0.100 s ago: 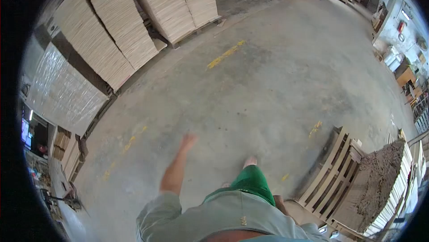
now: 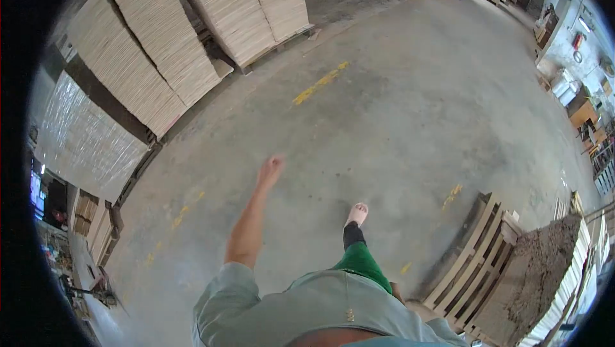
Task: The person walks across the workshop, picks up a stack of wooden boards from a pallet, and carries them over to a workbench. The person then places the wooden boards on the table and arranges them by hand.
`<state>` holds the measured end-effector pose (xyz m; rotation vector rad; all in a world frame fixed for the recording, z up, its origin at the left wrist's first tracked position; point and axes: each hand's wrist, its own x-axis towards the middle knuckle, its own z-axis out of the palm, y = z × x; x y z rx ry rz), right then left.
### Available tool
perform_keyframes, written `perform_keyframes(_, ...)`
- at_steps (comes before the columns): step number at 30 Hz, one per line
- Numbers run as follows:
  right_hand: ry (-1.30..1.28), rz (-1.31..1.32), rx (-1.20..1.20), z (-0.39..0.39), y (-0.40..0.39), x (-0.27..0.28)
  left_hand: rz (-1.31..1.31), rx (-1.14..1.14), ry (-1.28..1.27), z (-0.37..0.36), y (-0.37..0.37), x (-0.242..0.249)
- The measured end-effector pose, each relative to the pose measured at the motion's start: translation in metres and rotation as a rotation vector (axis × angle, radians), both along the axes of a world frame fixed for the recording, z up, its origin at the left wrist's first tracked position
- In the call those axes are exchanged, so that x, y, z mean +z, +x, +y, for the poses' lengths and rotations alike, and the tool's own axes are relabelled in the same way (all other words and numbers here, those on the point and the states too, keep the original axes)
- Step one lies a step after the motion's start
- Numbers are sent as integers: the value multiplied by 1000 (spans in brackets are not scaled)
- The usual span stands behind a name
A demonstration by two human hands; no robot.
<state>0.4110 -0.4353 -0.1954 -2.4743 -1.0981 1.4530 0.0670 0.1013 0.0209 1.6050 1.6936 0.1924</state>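
My left hand [image 2: 271, 169] swings out ahead of my body over the concrete floor, its fingers loosely curled and nothing seen in them. Of my right hand [image 2: 396, 292], only a small brownish sliver shows beside the green shorts [image 2: 362, 264]; its fingers are hidden behind my body. One foot in a pale sandal [image 2: 357, 214] is stepped forward on the floor [image 2: 410, 148].
Tall stacks of thin wooden sheets [image 2: 128, 59] stand on pallets at the left, beside a plastic-wrapped stack [image 2: 90, 139]. A slatted wooden pallet [image 2: 464, 260] leans near a dirt-covered stack [image 2: 544, 264] on the right. Yellow marks [image 2: 320, 83] line the floor.
My left hand has swung further forward and up in view. The sandalled foot has come out ahead, and the right arm has slipped mostly behind my body.
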Motion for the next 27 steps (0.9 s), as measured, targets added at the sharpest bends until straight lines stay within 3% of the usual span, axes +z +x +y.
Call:
perform_keyframes(2, 19, 25, 4, 88, 36, -14, -162, -15, 135, 62, 60, 36)
perform_keyframes(3, 32, 40, -5, 134, 57, -19, -199, -25, 170, 96, 86, 26)
perform_keyframes(6, 49, 165, -121, 253, 123, -23, -111, -68, 32, 120, 107, -79)
perform_keyframes(8, 19, 559, -577, 330, 170, -19, 198, -312, -46, 100, 102, -136)
perform_keyframes(9, 48, 653, -704, 373, 194, -12, 235, -740, 191, 82, 61, -223)
perform_keyframes(10, 105, 628, -696, 417, 217, -1, 369, -574, -95, 61, 63, -220)
perform_keyframes(12, 280, 480, -564, 511, 261, 41, 358, -393, -504, 44, 56, -219)
perform_keyframes(15, 437, 391, -859, 628, 314, 46, 335, -249, -797, 85, 62, -211)
perform_keyframes(19, 238, 570, -1056, 731, 347, 28, 281, -266, -794, 243, 109, -220)
perform_keyframes(20, 155, 527, -816, 750, 352, 13, 223, -281, -741, 291, 126, -224)
perform_keyframes(22, -63, 573, -663, 811, 354, 25, 36, -280, -570, 427, 177, -232)
perform_keyframes(24, 253, -64, 269, 869, 359, 12, -128, -210, -358, 596, 254, -218)
perform_keyframes(26, 108, 58, 11, 930, 377, 27, -49, -125, -117, 756, 350, -163)
perform_keyframes(27, 36, 115, -117, 961, 389, 30, -42, -278, 12, 821, 393, -105)
